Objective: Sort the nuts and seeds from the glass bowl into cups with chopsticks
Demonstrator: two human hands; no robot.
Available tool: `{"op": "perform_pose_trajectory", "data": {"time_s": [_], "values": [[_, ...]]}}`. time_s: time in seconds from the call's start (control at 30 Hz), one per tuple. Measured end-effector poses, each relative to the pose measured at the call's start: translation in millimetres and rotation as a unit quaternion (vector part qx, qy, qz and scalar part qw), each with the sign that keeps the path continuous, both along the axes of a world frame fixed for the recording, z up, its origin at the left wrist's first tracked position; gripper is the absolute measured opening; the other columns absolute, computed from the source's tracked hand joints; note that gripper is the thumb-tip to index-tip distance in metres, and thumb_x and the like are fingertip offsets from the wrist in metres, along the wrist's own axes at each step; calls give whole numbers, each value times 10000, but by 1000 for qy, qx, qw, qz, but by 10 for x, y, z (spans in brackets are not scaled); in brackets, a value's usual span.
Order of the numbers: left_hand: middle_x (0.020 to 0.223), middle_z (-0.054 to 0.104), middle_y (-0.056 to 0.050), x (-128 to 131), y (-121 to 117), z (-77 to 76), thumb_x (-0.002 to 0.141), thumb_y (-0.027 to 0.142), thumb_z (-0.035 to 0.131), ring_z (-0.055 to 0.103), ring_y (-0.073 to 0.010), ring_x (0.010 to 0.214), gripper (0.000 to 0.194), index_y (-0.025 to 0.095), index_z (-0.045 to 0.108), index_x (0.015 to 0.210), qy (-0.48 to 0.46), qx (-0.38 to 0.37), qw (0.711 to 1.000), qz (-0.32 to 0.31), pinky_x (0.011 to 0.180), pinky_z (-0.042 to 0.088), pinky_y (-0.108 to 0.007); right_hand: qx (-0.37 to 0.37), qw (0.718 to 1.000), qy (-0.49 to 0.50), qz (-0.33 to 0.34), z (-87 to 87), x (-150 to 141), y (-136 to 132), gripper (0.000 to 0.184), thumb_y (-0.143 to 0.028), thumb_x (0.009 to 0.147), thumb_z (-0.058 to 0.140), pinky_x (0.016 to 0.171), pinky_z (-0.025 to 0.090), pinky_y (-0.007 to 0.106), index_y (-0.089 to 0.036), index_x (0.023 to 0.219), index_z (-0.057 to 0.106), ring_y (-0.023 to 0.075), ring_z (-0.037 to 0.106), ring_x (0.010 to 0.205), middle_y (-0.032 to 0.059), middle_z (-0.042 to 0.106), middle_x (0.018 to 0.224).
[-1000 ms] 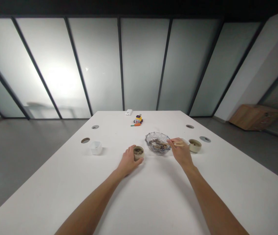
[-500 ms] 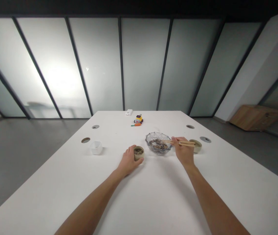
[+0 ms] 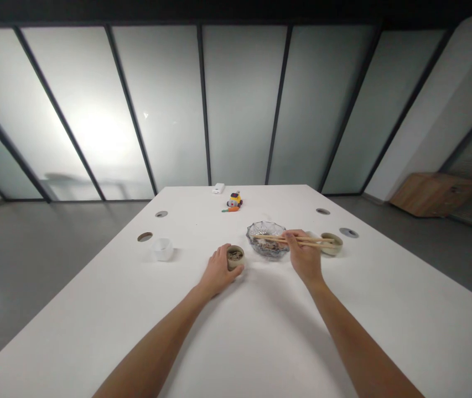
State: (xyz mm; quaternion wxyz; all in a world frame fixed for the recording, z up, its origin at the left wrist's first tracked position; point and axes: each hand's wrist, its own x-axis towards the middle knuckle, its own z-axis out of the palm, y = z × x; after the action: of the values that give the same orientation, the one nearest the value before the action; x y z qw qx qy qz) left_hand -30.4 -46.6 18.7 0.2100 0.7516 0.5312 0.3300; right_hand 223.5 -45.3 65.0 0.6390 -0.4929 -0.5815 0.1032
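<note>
My left hand (image 3: pixel 218 272) curls round a small beige cup (image 3: pixel 234 257) that holds dark bits, on the white table (image 3: pixel 260 331). My right hand (image 3: pixel 303 258) is closed on a pair of wooden chopsticks (image 3: pixel 285 240). They lie nearly level, with their tips pointing left over a clear glass bowl (image 3: pixel 267 239) of dark mixed pieces. A second beige cup (image 3: pixel 330 243) stands just right of my right hand, behind the chopsticks' back ends.
A small white square container (image 3: pixel 162 249) sits to the left. At the far end lie a yellow toy (image 3: pixel 234 200), an orange carrot-like piece (image 3: pixel 229 209) and a white box (image 3: pixel 218 189). Round cable holes (image 3: pixel 145 236) mark both sides of the table. Frosted glass panels stand behind.
My right hand has swung the chopsticks from pointing down into the bowl to lying nearly level, tips further left across the bowl. My left hand has kept still on the cup.
</note>
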Motion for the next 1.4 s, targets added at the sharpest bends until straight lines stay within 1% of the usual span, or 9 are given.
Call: {"op": "perform_pose_trajectory", "data": {"time_s": [0.1, 0.27, 0.47, 0.83, 1.0, 1.1, 1.2, 1.27, 1.4], "values": [[1430, 599, -160, -4, -7, 7, 831, 342, 751, 575, -338, 1332, 670, 189, 491, 1429, -1, -3, 1000, -1, 1147, 436, -477, 45, 990, -111, -79, 3, 181, 45, 535, -688, 968, 527, 765, 551, 414, -226, 789, 729, 260, 695, 772, 86, 744, 786], [1410, 615, -150, -6, 9, 2, 829, 342, 753, 582, -338, 1329, 650, 197, 504, 1411, -3, 1, 1000, 3, 1144, 447, -479, 30, 977, -199, -66, -144, 295, 161, 584, -691, 1011, 446, 764, 528, 407, -233, 783, 728, 265, 689, 789, 93, 747, 796], [1419, 608, -153, -2, 28, -14, 834, 333, 750, 577, -334, 1329, 648, 196, 496, 1414, -3, 5, 1000, -5, 1151, 440, -483, 31, 973, -227, -41, -278, 288, 205, 577, -671, 1038, 415, 779, 524, 403, -221, 855, 727, 256, 682, 807, 92, 744, 851], [1424, 601, -149, -12, 42, -58, 834, 336, 750, 574, -335, 1327, 655, 202, 487, 1418, -8, 6, 1000, -5, 1151, 433, -494, 58, 969, -231, -67, -290, 301, 223, 553, -639, 1047, 423, 777, 523, 405, -231, 824, 721, 252, 670, 783, 86, 739, 815], [1419, 598, -162, -13, 54, -74, 836, 342, 748, 569, -338, 1328, 661, 186, 484, 1421, -11, 4, 1000, -6, 1152, 423, -499, 68, 979, -175, -84, -225, 320, 216, 547, -663, 1012, 481, 751, 530, 397, -229, 770, 710, 246, 676, 756, 79, 736, 767], [1414, 601, -159, -16, 66, -89, 825, 337, 755, 571, -339, 1327, 657, 195, 497, 1412, -15, 7, 1000, -7, 1144, 425, -496, 48, 991, -98, -82, -210, 325, 233, 528, -685, 962, 551, 737, 552, 404, -223, 760, 707, 248, 691, 734, 78, 736, 748], [1398, 614, -149, -21, 69, -100, 818, 346, 762, 587, -334, 1309, 653, 210, 510, 1405, -22, 14, 1000, -7, 1129, 437, -485, -13, 999, 35, -24, -218, 293, 259, 491, -698, 888, 651, 708, 601, 415, -218, 802, 707, 259, 727, 723, 81, 751, 780], [1390, 621, -146, -24, 65, -102, 819, 356, 763, 596, -332, 1300, 652, 212, 515, 1404, -23, 17, 1000, -6, 1126, 441, -482, -43, 991, 126, 25, -212, 245, 265, 492, -708, 827, 715, 699, 634, 430, -217, 808, 705, 263, 742, 710, 74, 750, 784], [1396, 619, -151, -20, 54, -92, 820, 356, 762, 592, -338, 1307, 655, 205, 516, 1408, -19, 18, 1000, -5, 1133, 439, -489, -43, 971, 222, 83, -150, 112, 219, 494, -699, 757, 789, 704, 671, 438, -214, 750, 697, 235, 730, 683, 41, 726, 745]]}}
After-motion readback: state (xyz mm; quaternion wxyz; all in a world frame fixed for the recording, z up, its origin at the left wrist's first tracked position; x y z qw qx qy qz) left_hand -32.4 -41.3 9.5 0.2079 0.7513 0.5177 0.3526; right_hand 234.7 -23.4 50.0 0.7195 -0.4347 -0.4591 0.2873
